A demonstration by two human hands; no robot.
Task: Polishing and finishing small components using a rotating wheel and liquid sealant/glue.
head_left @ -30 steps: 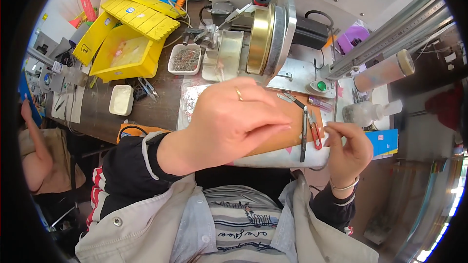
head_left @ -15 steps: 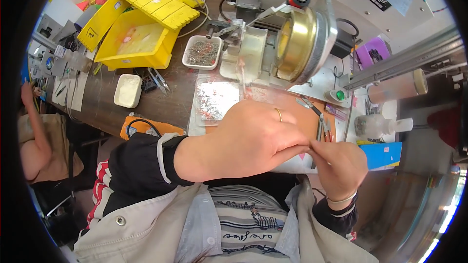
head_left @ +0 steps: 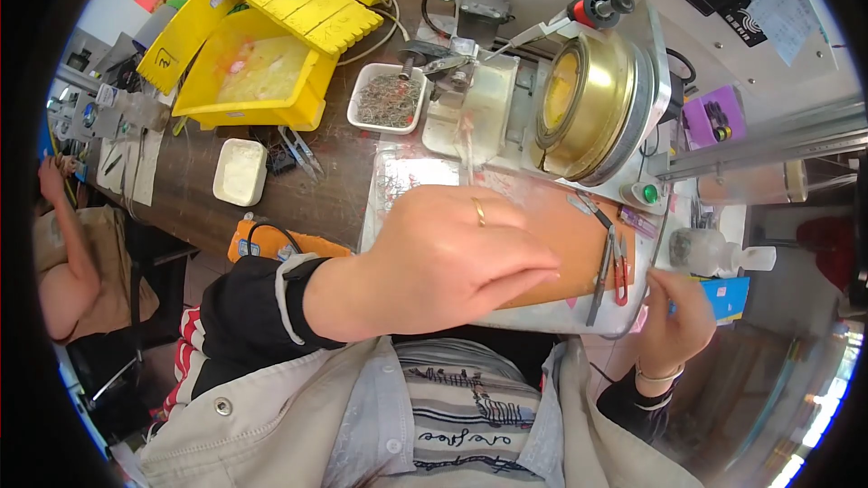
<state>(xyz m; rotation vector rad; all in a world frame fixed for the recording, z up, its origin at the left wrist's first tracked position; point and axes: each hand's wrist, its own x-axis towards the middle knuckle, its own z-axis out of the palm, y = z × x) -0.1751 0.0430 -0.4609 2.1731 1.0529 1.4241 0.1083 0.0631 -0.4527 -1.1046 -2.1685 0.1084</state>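
My left hand (head_left: pixel 443 258), with a ring on one finger, is over the front of the orange work mat (head_left: pixel 551 221). Its thumb and forefinger are pressed together in a pinch; anything between them is too small to make out. Beyond it lies a clear tray of small metal parts (head_left: pixel 402 172), partly covered by the hand. My right hand (head_left: pixel 683 321) is past the mat's right edge, its fingertips pinched beside a thin grey cable (head_left: pixel 658 239). What it holds, if anything, I cannot make out. Between the hands lie red-handled snips (head_left: pixel 620 271) and grey tweezers (head_left: pixel 599 280).
A machine with a brass-coloured drum (head_left: pixel 588 108) stands behind the mat. To its left are a white dish of metal pins (head_left: pixel 389 101), a yellow bin (head_left: pixel 244 115) and a small white dish (head_left: pixel 240 172). A clear bottle (head_left: pixel 710 253) stands right. Another person's arm (head_left: pixel 77 235) shows far left.
My hands, fingertips together before, have come apart. The right has moved right and down, the left slightly left. The view has shifted, and the snips and tweezers show more fully between them.
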